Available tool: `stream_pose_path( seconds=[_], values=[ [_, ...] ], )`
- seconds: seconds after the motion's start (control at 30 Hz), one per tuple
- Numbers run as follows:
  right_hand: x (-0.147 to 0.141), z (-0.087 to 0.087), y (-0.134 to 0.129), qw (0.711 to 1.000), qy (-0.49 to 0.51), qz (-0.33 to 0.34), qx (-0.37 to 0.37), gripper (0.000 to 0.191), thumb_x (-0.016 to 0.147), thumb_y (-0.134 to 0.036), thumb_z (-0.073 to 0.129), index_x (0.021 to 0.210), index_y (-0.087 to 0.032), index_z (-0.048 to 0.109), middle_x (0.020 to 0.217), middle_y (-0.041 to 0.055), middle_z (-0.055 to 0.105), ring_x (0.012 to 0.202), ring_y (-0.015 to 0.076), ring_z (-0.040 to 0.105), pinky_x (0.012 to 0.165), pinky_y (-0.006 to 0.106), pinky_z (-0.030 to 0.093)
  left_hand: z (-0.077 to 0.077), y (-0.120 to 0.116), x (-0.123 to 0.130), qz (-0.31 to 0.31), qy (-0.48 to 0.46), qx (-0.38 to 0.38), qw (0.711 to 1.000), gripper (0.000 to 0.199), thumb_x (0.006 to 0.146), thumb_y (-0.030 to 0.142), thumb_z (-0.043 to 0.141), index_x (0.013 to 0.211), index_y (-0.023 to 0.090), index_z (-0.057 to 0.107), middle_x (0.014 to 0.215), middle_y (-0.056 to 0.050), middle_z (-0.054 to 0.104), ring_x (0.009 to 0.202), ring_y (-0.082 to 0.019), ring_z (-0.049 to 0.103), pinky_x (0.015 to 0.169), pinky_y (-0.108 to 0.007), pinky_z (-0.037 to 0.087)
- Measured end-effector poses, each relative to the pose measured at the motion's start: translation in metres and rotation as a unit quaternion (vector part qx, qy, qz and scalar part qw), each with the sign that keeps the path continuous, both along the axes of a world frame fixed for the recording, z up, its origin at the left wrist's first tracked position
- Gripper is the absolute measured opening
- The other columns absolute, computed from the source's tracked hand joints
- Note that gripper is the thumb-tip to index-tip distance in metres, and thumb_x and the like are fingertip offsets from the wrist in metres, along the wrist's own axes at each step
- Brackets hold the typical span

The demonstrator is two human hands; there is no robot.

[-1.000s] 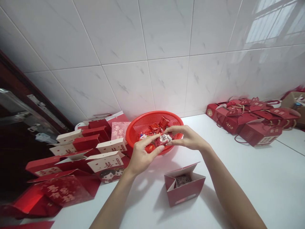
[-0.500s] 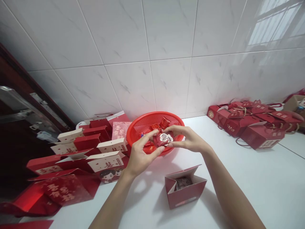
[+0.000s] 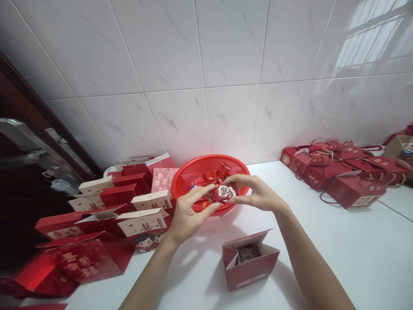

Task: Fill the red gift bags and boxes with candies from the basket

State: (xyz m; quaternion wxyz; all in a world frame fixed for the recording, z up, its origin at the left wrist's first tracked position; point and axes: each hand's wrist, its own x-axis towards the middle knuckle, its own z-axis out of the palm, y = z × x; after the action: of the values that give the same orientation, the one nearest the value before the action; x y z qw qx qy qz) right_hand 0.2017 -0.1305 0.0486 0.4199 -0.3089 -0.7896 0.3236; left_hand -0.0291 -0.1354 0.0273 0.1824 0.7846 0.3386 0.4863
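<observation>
Between both hands is a small dark red wrapped candy packet (image 3: 225,192) with a white label and dark characters. My left hand (image 3: 193,211) pinches its left end with thumb and fingers. At its right end, my right hand (image 3: 256,191) grips it the same way. The packet is held over the front of a red plastic basket (image 3: 190,165), in which several red-wrapped sweets (image 3: 222,170) lie. Nearer to me, between my forearms, stands an open red gift box (image 3: 250,269) with a dark packet (image 3: 248,253) inside.
Several open red and white gift boxes (image 3: 142,224) stand in rows on the left of the white table (image 3: 309,232). Closed red boxes with cord handles (image 3: 355,189) crowd the right side. A tiled wall (image 3: 232,116) rises behind, and a dark door (image 3: 19,181) is at the left.
Both hands still hold the packet, now turned slightly so its label is more level. The whole view has shifted a little, with things sitting slightly lower.
</observation>
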Motion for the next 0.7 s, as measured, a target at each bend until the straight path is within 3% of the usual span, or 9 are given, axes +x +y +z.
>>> stream_pose_path(
  seconds=[0.23, 0.47, 0.7],
  values=[
    [0.0005, 0.0015, -0.0014, 1.000, -0.016, 0.009, -0.007, 0.036, 0.085, -0.031, 0.072, 0.118, -0.019, 0.064, 0.109, 0.0066, 0.069, 0.087, 0.0169, 0.065, 0.081, 0.032, 0.054, 0.0000, 0.0000, -0.0004, 0.001, 0.011, 0.005, 1.000, 0.035, 0.083, 0.027, 0.073, 0.117, 0.020, 0.069, 0.104, -0.006, 0.074, 0.087, -0.018, 0.070, 0.084, -0.031, 0.058],
    [0.0035, -0.0003, 0.0009, 1.000, -0.015, -0.024, -0.007, 0.027, 0.089, -0.033, 0.068, 0.112, -0.019, 0.067, 0.085, 0.0034, 0.069, 0.079, 0.0170, 0.066, 0.076, 0.033, 0.056, 0.0005, 0.0020, 0.0007, 0.008, 0.018, -0.022, 1.000, 0.035, 0.082, 0.027, 0.072, 0.117, 0.020, 0.068, 0.107, -0.006, 0.074, 0.092, -0.020, 0.069, 0.088, -0.034, 0.057],
    [0.0023, -0.0039, 0.0039, 1.000, -0.005, -0.014, -0.012, 0.027, 0.090, -0.034, 0.067, 0.112, -0.018, 0.068, 0.076, 0.0012, 0.066, 0.073, 0.0157, 0.064, 0.075, 0.032, 0.054, -0.0008, 0.0060, -0.0024, -0.008, 0.022, -0.061, 0.998, 0.033, 0.087, 0.033, 0.066, 0.118, 0.020, 0.067, 0.103, -0.006, 0.074, 0.091, -0.019, 0.069, 0.088, -0.033, 0.058]
  ],
)
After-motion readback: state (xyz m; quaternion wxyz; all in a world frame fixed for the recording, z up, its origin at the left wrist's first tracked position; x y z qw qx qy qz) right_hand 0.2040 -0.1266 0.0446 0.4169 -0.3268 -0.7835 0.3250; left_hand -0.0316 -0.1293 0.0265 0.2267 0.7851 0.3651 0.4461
